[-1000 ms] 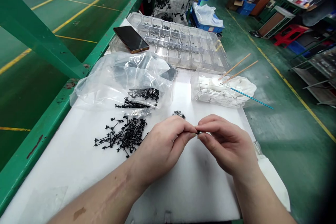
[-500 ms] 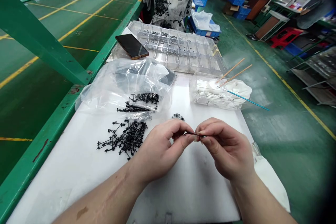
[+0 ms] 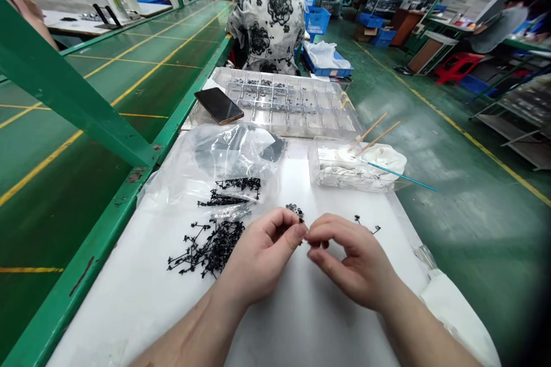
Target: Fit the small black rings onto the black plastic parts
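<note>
My left hand (image 3: pixel 267 252) is closed in a pinch, with the end of a small black stem-like part (image 3: pixel 301 221) showing at its fingertips. Close against it, my right hand (image 3: pixel 355 261) has curled fingers, its index tip near the left thumb; whatever sits between its fingertips is hidden. Just beyond the fingertips lies a little pile of small dark rings (image 3: pixel 294 209). Left of my left hand is a heap of thin black stem parts (image 3: pixel 215 246) with knobbed ends. Another black stem part (image 3: pixel 375 230) shows behind my right hand, partly covered.
A clear plastic bag (image 3: pixel 172 166) holds more black stems. Behind it are a phone (image 3: pixel 218 105) and a clear compartment tray (image 3: pixel 297 112). A clear box (image 3: pixel 327 179) with white cloth and sticks stands right. A green beam (image 3: pixel 86 86) borders the left; a person (image 3: pixel 269 28) sits ahead.
The view has tilted up. Earlier a dark stem spanned both hands' fingertips; now only a dark end shows at the left. The black stem part behind my right hand has come into sight.
</note>
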Demonstrator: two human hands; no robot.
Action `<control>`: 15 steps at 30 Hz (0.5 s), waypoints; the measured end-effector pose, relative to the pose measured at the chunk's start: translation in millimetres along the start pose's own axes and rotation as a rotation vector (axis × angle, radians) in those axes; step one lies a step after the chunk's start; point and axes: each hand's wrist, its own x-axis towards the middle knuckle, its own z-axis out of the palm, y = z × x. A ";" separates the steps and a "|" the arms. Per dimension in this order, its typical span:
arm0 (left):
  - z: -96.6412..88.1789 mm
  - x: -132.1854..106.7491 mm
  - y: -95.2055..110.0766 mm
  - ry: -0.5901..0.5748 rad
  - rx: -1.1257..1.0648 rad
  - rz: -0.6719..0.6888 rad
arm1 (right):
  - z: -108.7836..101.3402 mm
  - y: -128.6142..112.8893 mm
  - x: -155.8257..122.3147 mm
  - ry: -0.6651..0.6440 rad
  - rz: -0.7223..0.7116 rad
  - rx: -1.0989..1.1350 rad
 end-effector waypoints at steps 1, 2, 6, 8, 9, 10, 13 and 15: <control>0.2 0.1 -0.7 0.012 0.040 -0.008 | -6.3 3.0 -2.0 0.094 0.034 -0.033; 0.7 0.0 -1.1 0.023 0.078 -0.011 | -14.9 7.4 -4.3 0.243 0.089 -0.072; 3.8 -2.2 0.2 0.032 0.186 0.025 | -65.1 35.3 -12.0 1.112 0.304 -0.047; 4.7 -3.7 1.4 0.025 0.214 0.052 | -91.0 51.0 -13.9 1.412 0.366 0.097; 4.8 -4.3 1.6 0.021 0.223 0.064 | -101.4 58.2 -14.5 1.476 0.401 0.146; 4.6 -4.8 1.6 0.019 0.231 0.075 | -109.5 64.6 -14.9 1.502 0.450 0.202; 3.5 -5.1 0.0 0.022 0.273 0.099 | -118.6 78.8 -14.5 1.403 0.601 0.374; 2.7 -5.0 -1.8 0.025 0.309 0.107 | -115.8 83.7 -12.7 1.321 0.639 0.460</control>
